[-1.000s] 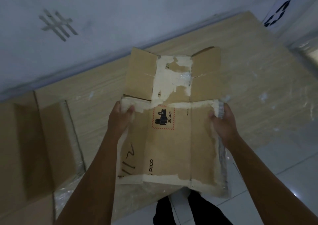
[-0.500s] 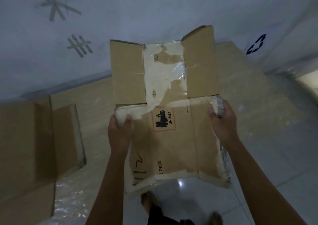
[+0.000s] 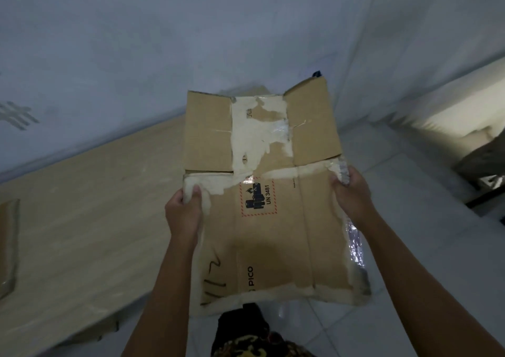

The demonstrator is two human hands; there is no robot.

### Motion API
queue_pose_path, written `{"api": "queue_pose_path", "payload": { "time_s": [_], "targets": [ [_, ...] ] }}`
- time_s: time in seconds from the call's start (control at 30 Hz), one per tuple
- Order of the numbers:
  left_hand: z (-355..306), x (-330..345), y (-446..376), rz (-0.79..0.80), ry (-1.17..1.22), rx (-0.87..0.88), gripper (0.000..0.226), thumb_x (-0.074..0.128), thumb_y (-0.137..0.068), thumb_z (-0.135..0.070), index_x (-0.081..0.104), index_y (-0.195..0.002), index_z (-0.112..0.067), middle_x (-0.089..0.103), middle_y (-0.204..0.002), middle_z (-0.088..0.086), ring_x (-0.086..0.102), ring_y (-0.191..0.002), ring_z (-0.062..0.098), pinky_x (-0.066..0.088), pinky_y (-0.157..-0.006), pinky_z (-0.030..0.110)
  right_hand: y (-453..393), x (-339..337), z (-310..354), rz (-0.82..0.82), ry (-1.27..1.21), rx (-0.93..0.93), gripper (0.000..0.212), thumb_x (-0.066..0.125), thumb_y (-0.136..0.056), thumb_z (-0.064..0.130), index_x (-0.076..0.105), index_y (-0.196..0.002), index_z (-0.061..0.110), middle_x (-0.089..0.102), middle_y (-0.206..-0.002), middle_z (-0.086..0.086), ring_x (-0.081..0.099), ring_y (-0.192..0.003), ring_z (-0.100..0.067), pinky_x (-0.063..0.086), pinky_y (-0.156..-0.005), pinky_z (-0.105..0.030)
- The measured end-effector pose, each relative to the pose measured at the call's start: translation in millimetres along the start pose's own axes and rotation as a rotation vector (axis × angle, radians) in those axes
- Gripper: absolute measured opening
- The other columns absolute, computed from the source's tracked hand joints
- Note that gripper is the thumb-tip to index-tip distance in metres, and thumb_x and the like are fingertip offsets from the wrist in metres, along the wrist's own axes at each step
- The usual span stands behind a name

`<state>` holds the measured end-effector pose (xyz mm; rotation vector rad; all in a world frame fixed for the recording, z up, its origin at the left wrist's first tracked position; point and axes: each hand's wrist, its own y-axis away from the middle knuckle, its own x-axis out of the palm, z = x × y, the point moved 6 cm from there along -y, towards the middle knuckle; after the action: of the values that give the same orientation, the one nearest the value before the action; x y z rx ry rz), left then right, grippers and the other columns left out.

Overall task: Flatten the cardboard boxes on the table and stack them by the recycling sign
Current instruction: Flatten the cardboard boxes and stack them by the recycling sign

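While the wooden desk (image 3: 82, 220) lies at the left, the flattened cardboard box (image 3: 273, 233) is held in the air beside it; left hand (image 3: 184, 211) and right hand (image 3: 352, 192) grip its side edges.

Flattened cardboard box (image 3: 273, 220) in left hand (image 3: 183, 214) & right hand (image 3: 352, 195), beside table (image 3: 82, 220).

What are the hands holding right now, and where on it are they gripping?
Both hold one flattened cardboard box. The left hand grips its left edge near the flap fold, and the right hand grips the taped right edge.
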<state>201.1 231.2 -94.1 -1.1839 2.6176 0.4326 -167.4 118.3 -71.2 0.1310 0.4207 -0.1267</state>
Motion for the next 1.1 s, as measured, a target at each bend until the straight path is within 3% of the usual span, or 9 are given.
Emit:
{"api": "queue_pose_path", "payload": {
  "time_s": [0.1,0.23,0.37,0.47,0.6,0.7,0.83,0.97,1.1],
  "targets": [
    [-16,57,15,0.049,0.002,-0.017,0.024,0.067,-0.094,-0.033,0.066,-0.077,-0.016,0.06,-0.076,0.001,0.054,-0.068,0.013,0.042,-0.056,0.024,-40,-44,-28,0.02,-0.008,0.054,0.019,0.06,-0.096,0.017,0.064,-0.109,0.005,0.065,-0.099,-0.007,0.06,-0.089,-0.023,0.04,-0.073,-0.026],
    [-42,129,15,0.099,-0.029,-0.014,0.032,0.065,-0.095,-0.033,0.07,-0.088,-0.002,0.059,-0.075,0.003,0.051,-0.065,0.011,0.039,-0.048,0.014,-103,-94,-50,0.005,0.004,0.103,0.02,0.067,-0.092,0.027,0.058,-0.076,0.017,0.061,-0.074,-0.002,0.056,-0.07,-0.02,0.041,-0.061,-0.029],
    [-62,217,7,0.163,0.02,-0.054,0.024,0.064,-0.097,-0.034,0.071,-0.107,-0.013,0.065,-0.091,0.002,0.053,-0.067,0.003,0.043,-0.054,0.015,-181,-142,-59,0.012,-0.05,0.128,0.025,0.07,-0.088,0.028,0.067,-0.087,0.003,0.068,-0.079,-0.011,0.061,-0.07,-0.023,0.051,-0.066,-0.036],
    [-72,290,1,0.178,0.047,-0.107,0.025,0.064,-0.097,-0.034,0.069,-0.116,-0.019,0.066,-0.097,0.002,0.056,-0.072,0.005,0.043,-0.058,0.017,-242,-175,-71,0.031,0.0,0.135,0.026,0.07,-0.089,0.028,0.065,-0.083,0.004,0.06,-0.07,-0.006,0.055,-0.062,-0.018,0.044,-0.059,-0.032],
    [-87,370,0,0.181,0.042,-0.168,0.028,0.063,-0.097,-0.033,0.071,-0.115,-0.013,0.066,-0.096,0.005,0.058,-0.074,0.012,0.044,-0.062,0.021,-316,-208,-91,0.056,0.052,0.153,0.037,0.07,-0.085,0.038,0.063,-0.089,0.002,0.059,-0.073,-0.014,0.055,-0.064,-0.022,0.044,-0.059,-0.036],
    [-103,425,-12,0.166,0.0,-0.196,0.029,0.064,-0.096,-0.035,0.072,-0.106,-0.009,0.066,-0.09,0.006,0.058,-0.075,0.016,0.043,-0.06,0.025,-376,-222,-104,0.072,0.069,0.179,0.028,0.071,-0.085,0.035,0.066,-0.083,0.007,0.066,-0.076,-0.021,0.058,-0.065,-0.023,0.046,-0.06,-0.036],
    [-120,487,-31,0.14,-0.108,-0.204,0.03,0.061,-0.096,-0.038,0.068,-0.09,-0.01,0.067,-0.088,0.008,0.062,-0.08,0.024,0.045,-0.066,0.03,-457,-230,-123,0.157,0.116,0.177,0.03,0.07,-0.088,0.031,0.058,-0.068,0.012,0.053,-0.06,-0.002,0.049,-0.056,-0.017,0.038,-0.057,-0.032],
    [-126,554,-45,0.069,-0.199,-0.273,0.035,0.062,-0.095,-0.043,0.062,-0.087,-0.009,0.064,-0.09,0.008,0.061,-0.086,0.028,0.045,-0.074,0.033,-556,-230,-147,0.267,0.149,0.168,0.028,0.071,-0.087,0.032,0.061,-0.07,0.013,0.055,-0.061,-0.001,0.05,-0.056,-0.018,0.039,-0.057,-0.031],
    [-106,616,-44,-0.018,-0.16,-0.378,0.029,0.064,-0.094,-0.038,0.069,-0.093,-0.01,0.063,-0.073,0.003,0.059,-0.067,0.019,0.043,-0.06,0.027,-636,-210,-173,0.414,0.21,0.138,0.017,0.069,-0.09,0.029,0.062,-0.076,0.021,0.058,-0.067,-0.001,0.052,-0.058,-0.016,0.04,-0.058,-0.026]
  ]
}}
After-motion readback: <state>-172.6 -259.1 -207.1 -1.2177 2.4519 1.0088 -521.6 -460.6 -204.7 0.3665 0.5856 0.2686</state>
